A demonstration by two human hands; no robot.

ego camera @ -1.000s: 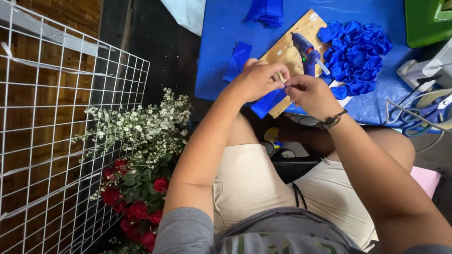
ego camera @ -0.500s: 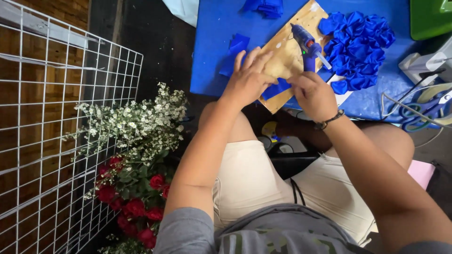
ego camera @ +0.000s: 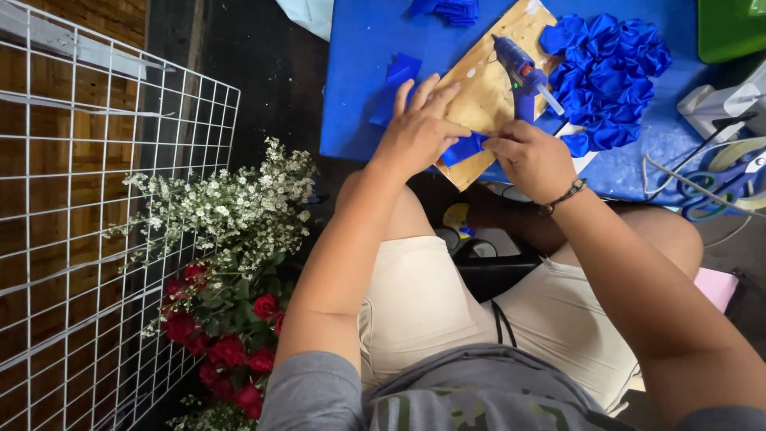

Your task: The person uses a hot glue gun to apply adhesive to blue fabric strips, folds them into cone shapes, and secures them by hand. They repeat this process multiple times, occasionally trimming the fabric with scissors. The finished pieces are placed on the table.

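My left hand (ego camera: 416,132) lies over the near corner of a wooden board (ego camera: 487,84), fingers spread, pressing on a piece of blue ribbon (ego camera: 465,147). My right hand (ego camera: 529,157) pinches the other end of the same ribbon piece. A blue glue gun (ego camera: 520,76) stands on the board just beyond my right hand. A pile of folded blue ribbon petals (ego camera: 608,76) lies to the right of the board on a blue table cover (ego camera: 359,96).
Loose blue ribbon pieces (ego camera: 399,76) lie left of the board. Scissors (ego camera: 718,183) and cables sit at the right edge. White and red flowers (ego camera: 227,263) stand on the floor at my left, beside a white wire grid (ego camera: 88,239). A green box (ego camera: 730,28) sits top right.
Both hands have moved forward onto the board's near corner. My left hand has spread its fingers flat over the ribbon piece, while my right hand still holds its end.
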